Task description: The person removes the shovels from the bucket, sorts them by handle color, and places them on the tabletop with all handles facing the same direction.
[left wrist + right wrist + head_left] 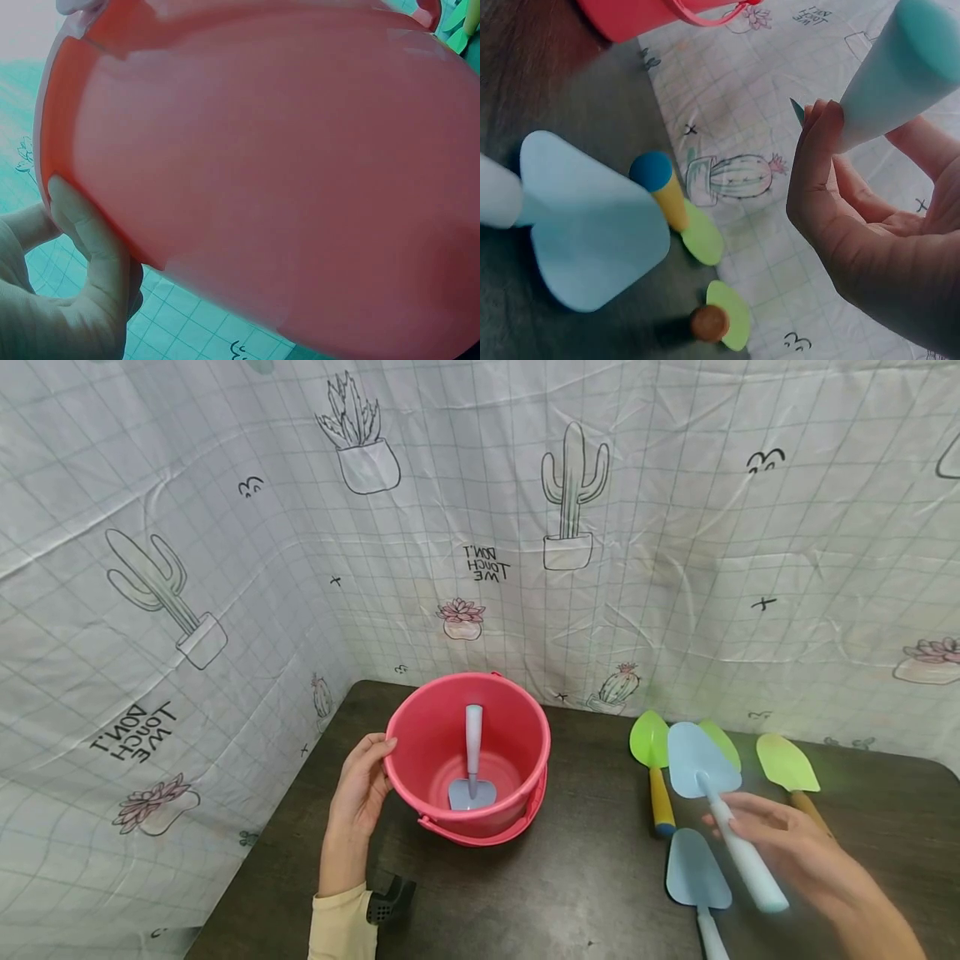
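A red bucket [517,814] stands on the dark table, with a blue-bladed trowel [473,743] inside, its pale handle leaning up the far wall. My left hand [362,793] grips the bucket's left rim, thumb over the edge; the left wrist view shows those fingers [97,247] against the red wall. My right hand [780,835] pinches the pale handle of a light blue trowel [746,852], raised above the table with its blade pointing away. Below it another light blue trowel [697,872] lies on the table, its blade large in the right wrist view.
Beyond the held trowel lie green-bladed trowels, one with a yellow handle [660,802] and one with a brown handle [810,810]; another green blade [722,745] shows partly behind the blue one. A cactus-print curtain [480,510] hangs along the back and left table edges.
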Motion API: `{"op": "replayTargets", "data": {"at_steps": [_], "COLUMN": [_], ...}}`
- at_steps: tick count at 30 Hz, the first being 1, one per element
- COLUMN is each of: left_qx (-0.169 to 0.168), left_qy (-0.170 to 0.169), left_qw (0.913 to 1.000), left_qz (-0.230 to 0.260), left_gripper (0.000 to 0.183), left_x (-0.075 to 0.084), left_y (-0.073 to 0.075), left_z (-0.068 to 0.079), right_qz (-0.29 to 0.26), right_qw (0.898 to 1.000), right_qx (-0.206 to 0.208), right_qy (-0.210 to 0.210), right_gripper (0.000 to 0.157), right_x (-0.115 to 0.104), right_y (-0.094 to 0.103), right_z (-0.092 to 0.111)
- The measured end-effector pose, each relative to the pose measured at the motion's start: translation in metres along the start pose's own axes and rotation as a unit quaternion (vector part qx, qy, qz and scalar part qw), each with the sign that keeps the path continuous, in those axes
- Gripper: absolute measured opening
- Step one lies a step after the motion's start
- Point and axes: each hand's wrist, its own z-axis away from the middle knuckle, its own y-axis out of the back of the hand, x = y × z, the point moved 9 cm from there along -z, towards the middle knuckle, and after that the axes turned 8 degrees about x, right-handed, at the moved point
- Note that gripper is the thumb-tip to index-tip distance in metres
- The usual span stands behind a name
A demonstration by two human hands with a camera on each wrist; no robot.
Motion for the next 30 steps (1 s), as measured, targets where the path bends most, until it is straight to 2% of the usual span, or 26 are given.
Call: {"op": "replayTargets", "data": {"at_steps": [8, 11, 16, 21, 28, 30], "left_qx": [0.004, 0.005, 0.009, 0.011, 0.021, 0.022], "left_qy": [0.004, 0.003, 0.005, 0.005, 0.014, 0.015], "left_qw": [1.0000, 1.0000, 0.9999, 0.9999, 0.9997, 0.9996], "left_qz": [0.000, -0.001, -0.003, -0.006, -0.005, -0.005], "left_gripper": [0.003, 0.003, 0.003, 0.004, 0.003, 0.003], "left_x": [0.000, 0.000, 0.000, 0.000, -0.003, -0.003], "left_y": [0.000, 0.000, 0.000, 0.001, 0.003, 0.003], "left_z": [0.000, 0.000, 0.001, 0.000, 0.000, 0.001], "right_qz": [0.046, 0.072, 0.094, 0.121, 0.182, 0.182], "right_qw": [0.997, 0.992, 0.984, 0.978, 0.955, 0.953], "right_qx": [0.039, 0.060, 0.071, 0.088, 0.140, 0.146], "right_qy": [-0.051, -0.085, -0.133, -0.144, -0.188, -0.192], "right_gripper": [0.039, 0.033, 0.027, 0.037, 0.071, 0.073], "right_x": [0.017, 0.025, 0.034, 0.041, 0.056, 0.059], "right_y": [0.018, 0.026, 0.036, 0.048, 0.065, 0.068], "right_z": [0.013, 0.020, 0.032, 0.040, 0.046, 0.048]}}
